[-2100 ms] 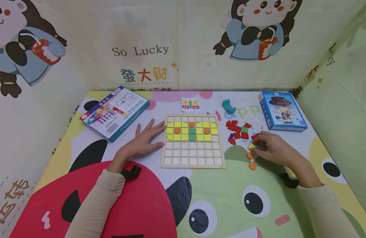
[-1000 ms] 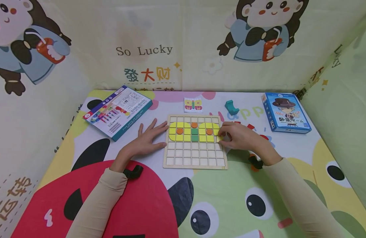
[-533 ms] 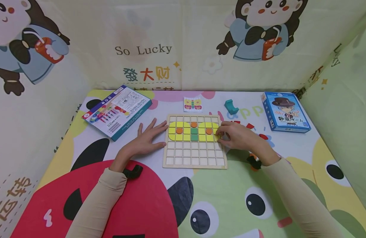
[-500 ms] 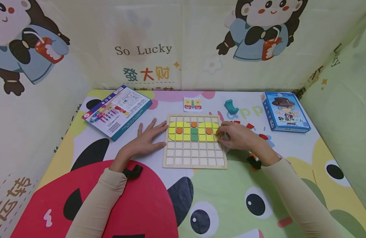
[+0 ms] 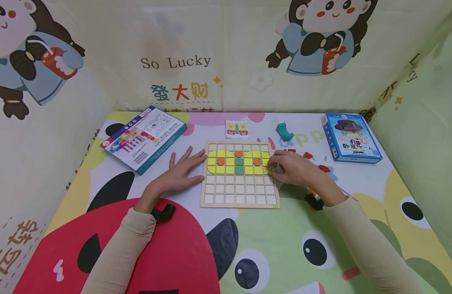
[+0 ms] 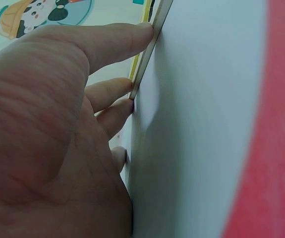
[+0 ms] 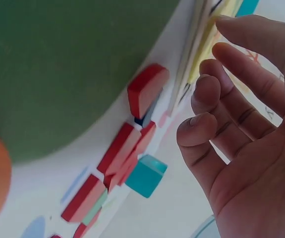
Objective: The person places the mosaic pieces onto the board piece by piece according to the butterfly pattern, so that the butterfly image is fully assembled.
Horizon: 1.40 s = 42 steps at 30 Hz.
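A wooden grid board (image 5: pixel 240 189) lies mid-table. Its upper rows hold yellow tiles (image 5: pixel 224 169), green squares (image 5: pixel 239 162) and orange discs (image 5: pixel 220 162) in a symmetrical pattern. My left hand (image 5: pixel 176 171) is spread, its thumb and fingertips against the board's left edge, as the left wrist view confirms. At the right edge, my right hand (image 5: pixel 295 166) pinches a yellow tile (image 5: pixel 266 169) in the lower right corner of the yellow area; the fingers partly cover it. In the right wrist view, thumb and index finger meet close at the yellow, the other fingers curled.
Loose red pieces (image 7: pixel 120 148) lie right of the board, partly hidden by my right hand. Behind the board are a butterfly pattern card (image 5: pixel 237 129) and a teal arch block (image 5: pixel 284 132). A white-and-teal box (image 5: pixel 145 139) stands back left, a blue box (image 5: pixel 352 138) back right.
My right hand has carried a yellow tile from the loose pieces leftward to the board's right edge, where the tile now sits in line with its neighbours. The left hand stays put.
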Each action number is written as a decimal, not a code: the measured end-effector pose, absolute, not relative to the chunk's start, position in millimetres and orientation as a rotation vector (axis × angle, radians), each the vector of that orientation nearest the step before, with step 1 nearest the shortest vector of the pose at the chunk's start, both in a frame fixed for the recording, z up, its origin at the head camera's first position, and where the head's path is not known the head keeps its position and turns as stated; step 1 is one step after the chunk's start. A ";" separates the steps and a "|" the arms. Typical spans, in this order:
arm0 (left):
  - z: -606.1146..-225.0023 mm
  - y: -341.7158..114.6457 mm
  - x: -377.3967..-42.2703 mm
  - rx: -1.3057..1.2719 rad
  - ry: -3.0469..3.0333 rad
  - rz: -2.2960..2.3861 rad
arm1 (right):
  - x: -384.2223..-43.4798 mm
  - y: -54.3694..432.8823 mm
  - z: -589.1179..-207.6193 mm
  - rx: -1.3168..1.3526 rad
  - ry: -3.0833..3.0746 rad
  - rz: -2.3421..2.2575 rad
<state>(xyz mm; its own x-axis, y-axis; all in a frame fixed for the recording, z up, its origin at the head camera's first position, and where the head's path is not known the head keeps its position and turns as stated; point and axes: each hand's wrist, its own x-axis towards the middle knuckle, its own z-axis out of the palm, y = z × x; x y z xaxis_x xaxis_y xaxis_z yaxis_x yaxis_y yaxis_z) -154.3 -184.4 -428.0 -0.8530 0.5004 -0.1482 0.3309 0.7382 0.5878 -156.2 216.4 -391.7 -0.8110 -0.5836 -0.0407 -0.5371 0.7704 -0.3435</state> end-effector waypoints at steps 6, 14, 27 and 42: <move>-428.6 -184.0 -154.0 0.650 2.643 0.806 | -150.8 223.9 -386.5 -0.875 2.847 -0.495; -427.7 -184.1 -153.5 0.655 2.650 0.815 | -142.9 233.2 -383.2 -0.808 2.882 -0.453; -426.6 -184.2 -153.5 0.657 2.648 0.822 | -129.2 259.6 -375.7 -0.623 2.883 -0.499; -427.7 -184.9 -153.7 0.661 2.645 0.819 | -127.5 269.2 -390.4 -0.664 2.834 -0.457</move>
<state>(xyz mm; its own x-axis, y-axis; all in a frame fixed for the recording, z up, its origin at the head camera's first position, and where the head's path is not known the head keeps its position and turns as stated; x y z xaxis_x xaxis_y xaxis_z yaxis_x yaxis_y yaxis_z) -153.7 -184.9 -427.7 -0.8514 0.5057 -0.1395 0.3383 0.7326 0.5906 -127.5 269.2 -390.4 -0.8803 -0.4597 -0.1171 -0.3995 0.8515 -0.3395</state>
